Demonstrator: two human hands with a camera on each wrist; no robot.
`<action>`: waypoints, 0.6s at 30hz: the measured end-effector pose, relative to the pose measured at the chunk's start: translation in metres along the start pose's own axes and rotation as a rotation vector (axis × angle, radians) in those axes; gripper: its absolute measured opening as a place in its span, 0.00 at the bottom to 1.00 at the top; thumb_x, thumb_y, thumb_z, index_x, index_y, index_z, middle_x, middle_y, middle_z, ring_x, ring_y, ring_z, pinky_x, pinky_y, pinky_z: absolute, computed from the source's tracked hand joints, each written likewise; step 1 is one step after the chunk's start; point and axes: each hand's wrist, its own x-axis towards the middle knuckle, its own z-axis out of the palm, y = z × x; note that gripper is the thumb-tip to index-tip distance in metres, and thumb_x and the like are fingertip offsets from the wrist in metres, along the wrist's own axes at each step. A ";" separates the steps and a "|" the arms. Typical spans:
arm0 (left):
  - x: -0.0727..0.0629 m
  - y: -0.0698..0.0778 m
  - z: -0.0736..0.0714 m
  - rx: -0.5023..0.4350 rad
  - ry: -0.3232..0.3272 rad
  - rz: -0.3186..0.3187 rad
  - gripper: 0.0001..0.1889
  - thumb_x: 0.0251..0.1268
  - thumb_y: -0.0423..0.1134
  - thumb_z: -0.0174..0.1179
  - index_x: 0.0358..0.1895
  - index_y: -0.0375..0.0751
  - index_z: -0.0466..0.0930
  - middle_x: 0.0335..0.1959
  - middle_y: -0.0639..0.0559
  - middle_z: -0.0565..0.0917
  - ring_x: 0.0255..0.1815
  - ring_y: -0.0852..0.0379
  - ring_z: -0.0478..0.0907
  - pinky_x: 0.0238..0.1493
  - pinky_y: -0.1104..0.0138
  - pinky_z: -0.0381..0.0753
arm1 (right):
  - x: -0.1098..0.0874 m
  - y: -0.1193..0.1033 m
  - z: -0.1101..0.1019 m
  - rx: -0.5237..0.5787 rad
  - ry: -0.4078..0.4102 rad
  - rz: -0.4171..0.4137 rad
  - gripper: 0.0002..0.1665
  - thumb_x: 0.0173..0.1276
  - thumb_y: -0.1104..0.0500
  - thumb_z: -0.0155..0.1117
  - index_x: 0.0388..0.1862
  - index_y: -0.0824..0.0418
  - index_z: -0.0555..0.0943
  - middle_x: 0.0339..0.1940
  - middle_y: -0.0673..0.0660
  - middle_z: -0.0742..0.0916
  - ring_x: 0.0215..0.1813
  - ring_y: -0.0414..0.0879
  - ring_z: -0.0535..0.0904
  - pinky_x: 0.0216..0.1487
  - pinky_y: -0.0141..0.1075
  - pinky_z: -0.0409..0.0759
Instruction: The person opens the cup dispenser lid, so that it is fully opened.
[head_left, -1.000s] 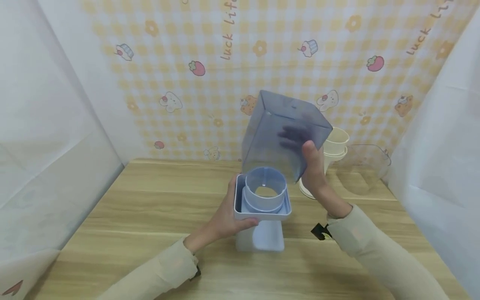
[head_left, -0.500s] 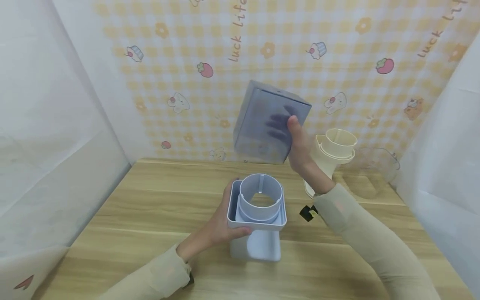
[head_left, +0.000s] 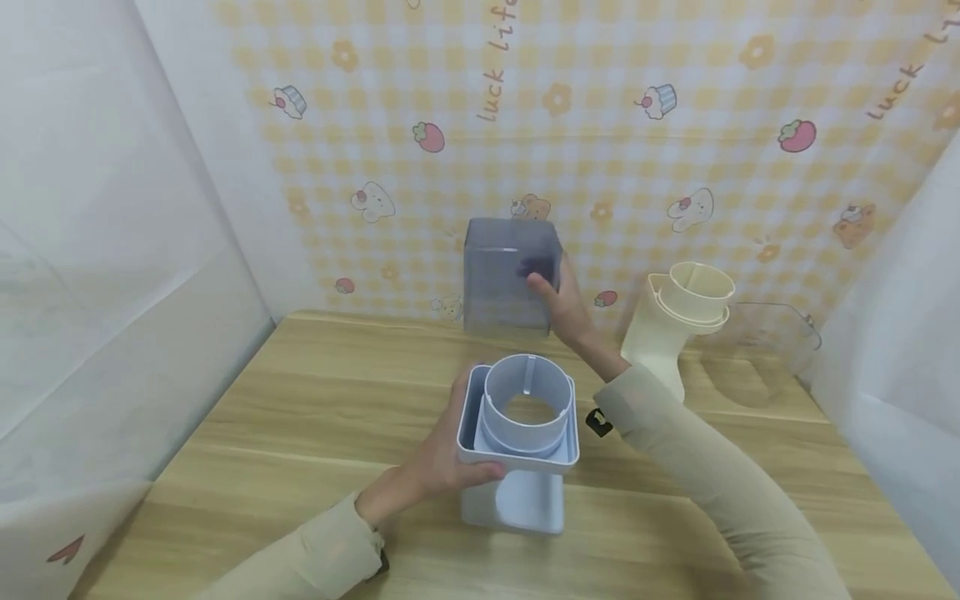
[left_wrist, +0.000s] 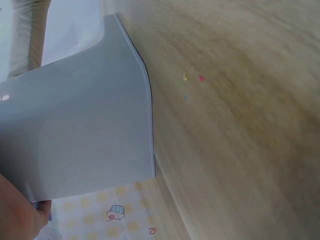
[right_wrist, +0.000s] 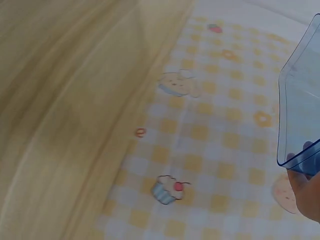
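Note:
A light-blue plastic feeder-like base [head_left: 525, 437] stands upright on the table, with a square rimmed top, a round collar and a lower front tray. My left hand [head_left: 438, 458] grips its left side, thumb along the front rim. In the left wrist view, the base's smooth side wall [left_wrist: 85, 125] fills much of the left, with part of my left hand [left_wrist: 17, 215] below. Behind the base, my right hand [head_left: 566, 308] holds a see-through bluish box [head_left: 491, 287] by its right side, fingers showing through the wall. The box [right_wrist: 302, 95] appears at the right of the right wrist view.
A cream stand of similar shape [head_left: 660, 350] is at the back right, a clear container [head_left: 738, 375] beside it. Behind the wooden table [head_left: 337, 392] hangs a yellow checked cloth [head_left: 450, 183]. White sheets hang on both sides. Tiny coloured specks [left_wrist: 201, 78] dot the tabletop.
My right hand has brought the bluish box from tilted above the base to nearly upright, lower, behind it. My left hand keeps its grip on the base. The head view has shifted slightly.

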 end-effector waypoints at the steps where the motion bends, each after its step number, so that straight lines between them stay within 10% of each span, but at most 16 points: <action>1: 0.001 -0.001 0.000 0.003 0.001 0.011 0.61 0.52 0.68 0.69 0.78 0.44 0.39 0.69 0.43 0.65 0.65 0.52 0.68 0.70 0.67 0.67 | -0.001 0.006 0.002 -0.013 -0.015 0.010 0.76 0.45 0.13 0.60 0.78 0.64 0.55 0.61 0.70 0.75 0.57 0.50 0.74 0.62 0.37 0.72; 8: 0.002 -0.002 -0.001 0.013 0.004 0.051 0.62 0.52 0.67 0.69 0.77 0.36 0.40 0.68 0.42 0.66 0.64 0.50 0.69 0.69 0.66 0.69 | -0.006 0.040 0.019 -0.067 -0.086 0.082 0.74 0.43 0.14 0.61 0.78 0.58 0.55 0.57 0.69 0.76 0.54 0.56 0.75 0.55 0.41 0.76; 18: 0.001 -0.002 0.000 0.007 -0.003 0.019 0.65 0.52 0.69 0.68 0.76 0.31 0.37 0.68 0.43 0.66 0.64 0.51 0.70 0.70 0.67 0.68 | -0.012 0.075 0.029 -0.236 -0.079 0.097 0.80 0.42 0.11 0.58 0.82 0.56 0.47 0.79 0.63 0.62 0.76 0.61 0.63 0.76 0.53 0.61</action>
